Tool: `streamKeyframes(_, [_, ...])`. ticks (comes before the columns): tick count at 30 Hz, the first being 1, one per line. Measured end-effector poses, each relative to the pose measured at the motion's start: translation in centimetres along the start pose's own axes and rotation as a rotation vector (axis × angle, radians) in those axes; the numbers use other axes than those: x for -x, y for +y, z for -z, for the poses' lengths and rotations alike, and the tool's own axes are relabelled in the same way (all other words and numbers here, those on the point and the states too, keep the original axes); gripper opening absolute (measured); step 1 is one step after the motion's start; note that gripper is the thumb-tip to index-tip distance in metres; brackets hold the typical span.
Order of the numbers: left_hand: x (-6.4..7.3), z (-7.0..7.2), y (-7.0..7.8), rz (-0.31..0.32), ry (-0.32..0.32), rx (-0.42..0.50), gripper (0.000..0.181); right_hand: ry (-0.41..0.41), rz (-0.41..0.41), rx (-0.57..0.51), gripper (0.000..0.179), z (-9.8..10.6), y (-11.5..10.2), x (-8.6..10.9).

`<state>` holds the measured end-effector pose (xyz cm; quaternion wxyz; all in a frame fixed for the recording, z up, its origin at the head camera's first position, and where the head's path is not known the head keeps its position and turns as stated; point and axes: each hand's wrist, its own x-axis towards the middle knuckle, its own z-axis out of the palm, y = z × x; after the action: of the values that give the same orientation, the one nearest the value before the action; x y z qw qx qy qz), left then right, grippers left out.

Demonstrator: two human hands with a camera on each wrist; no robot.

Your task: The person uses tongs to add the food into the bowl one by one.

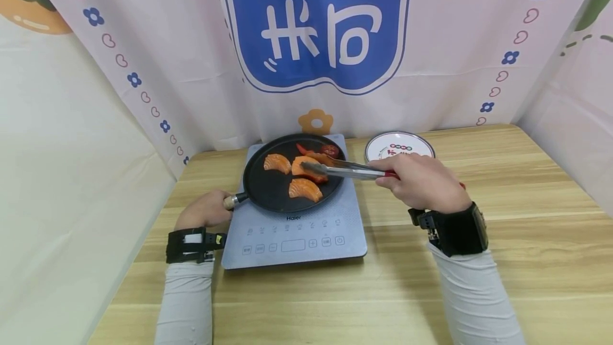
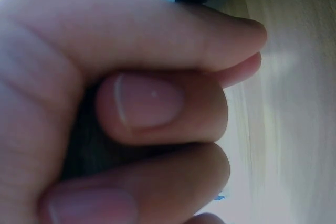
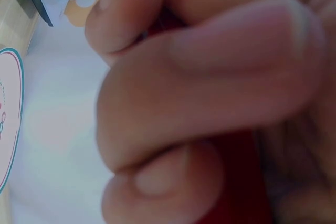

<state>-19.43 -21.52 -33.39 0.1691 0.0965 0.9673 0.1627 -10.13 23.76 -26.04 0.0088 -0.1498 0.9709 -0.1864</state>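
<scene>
My left hand point(image 1: 203, 211) grips the wood-ended handle point(image 1: 234, 200) of a round black frying pan point(image 1: 268, 193). In the left wrist view, curled fingers point(image 2: 152, 106) hide most of the handle. My right hand point(image 1: 421, 180) holds metal tongs point(image 1: 354, 172) by their red grip point(image 3: 239, 174), fingers wrapped round it. The tongs' dark tips lie over a salmon piece point(image 1: 300, 162) in the middle of the pan. Two more orange salmon slices show pale streaks, one at the left point(image 1: 276, 163), another nearer the front point(image 1: 305, 189). Small red pieces point(image 1: 330, 150) sit near the pan's back right.
Under the pan is a flat grey Haier induction cooker point(image 1: 347, 222) with touch controls along its front. A white plate point(image 1: 395, 138) with a dark rim stands behind my right hand. Printed cloth point(image 1: 191, 95) hangs along the back of the wooden table point(image 1: 306, 307).
</scene>
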Motion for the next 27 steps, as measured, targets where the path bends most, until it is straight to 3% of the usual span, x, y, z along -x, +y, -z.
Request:
streamKeyframes(9, [0.0, -0.1, 0.0, -0.017, 0.013, -0.032, 0.022, -0.001, 0.019, -0.005, 0.037, -0.1, -0.8, 0.0])
streamKeyframes(27, [-0.4, -0.1, -0.3, -0.011, 0.017, -0.027, 0.018, -0.029, 0.058, -0.011, 0.033, -1.1, -2.0, -0.7])
